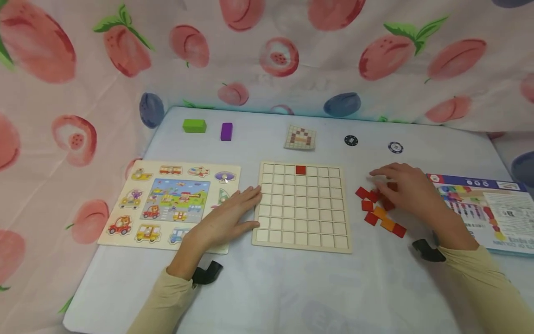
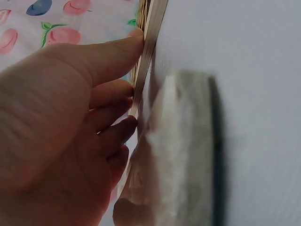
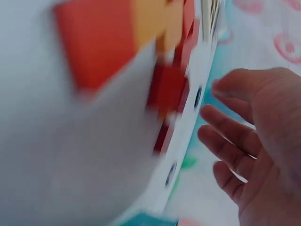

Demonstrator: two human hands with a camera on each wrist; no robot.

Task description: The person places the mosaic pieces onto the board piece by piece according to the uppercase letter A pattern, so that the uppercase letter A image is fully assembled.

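At the near side of the counter [image 1: 271, 297], your left hand [image 1: 227, 215] reaches over the right part of the puzzle board [image 1: 179, 189], its straight thumb and fingertips touching the grid board [image 1: 302, 214] along its left edge; this grip is apart, clamped on nothing. Your right hand [image 1: 406, 188] hovers over the loose tiles [image 1: 367, 206], red and orange, to the right of the grid, its grip apart with nothing between the fingers. A printed box [image 1: 492, 218] lies farther right. One red tile [image 1: 301, 170] occupies the grid's far row, fourth from the left. Beyond stands a pattern card [image 1: 300, 138].

The tiles look light, stiff and rather smooth; you would best pinch one by opposite edges. The board, apparently rigid wood, could slide, so its rim is the place to steady it.

The left wrist view shows you the board's side edge and the right wrist view your vacant fingertips; only the head view gives the whole grid.
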